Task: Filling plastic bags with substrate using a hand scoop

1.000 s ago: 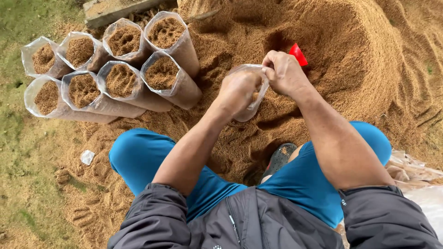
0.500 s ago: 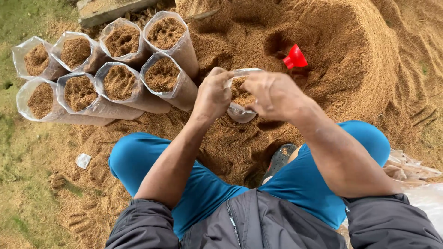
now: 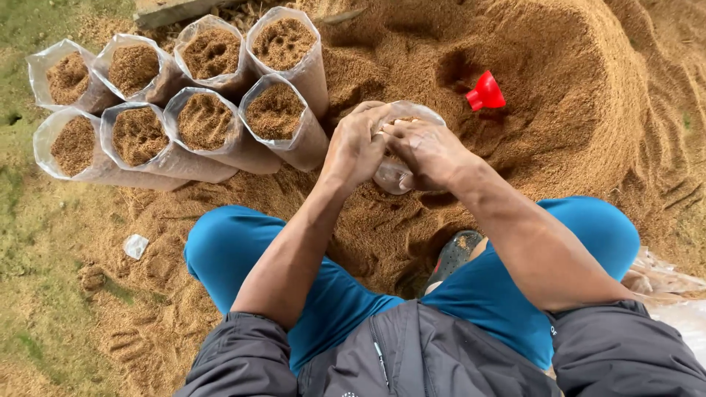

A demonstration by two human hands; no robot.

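I squat over a heap of brown sawdust (image 3: 559, 88). Both my hands grip one clear plastic bag (image 3: 391, 175) filled with sawdust. My left hand (image 3: 357, 143) clasps its left side near the mouth. My right hand (image 3: 425, 151) covers the top and right side, fingers curled over the rim. Most of the bag is hidden under my hands; only its rim and lower part show.
Several filled clear bags (image 3: 206, 117) lie in two rows at the upper left, mouths up. A red scoop (image 3: 484, 93) sticks in the sawdust heap at the upper right. My blue-trousered knees (image 3: 235, 250) frame the bag. Grass (image 3: 29, 242) lies at the left.
My hands have come together over the bag's mouth and drawn it slightly nearer to me. The right hand moved off the red scoop's side and now covers the bag's top.
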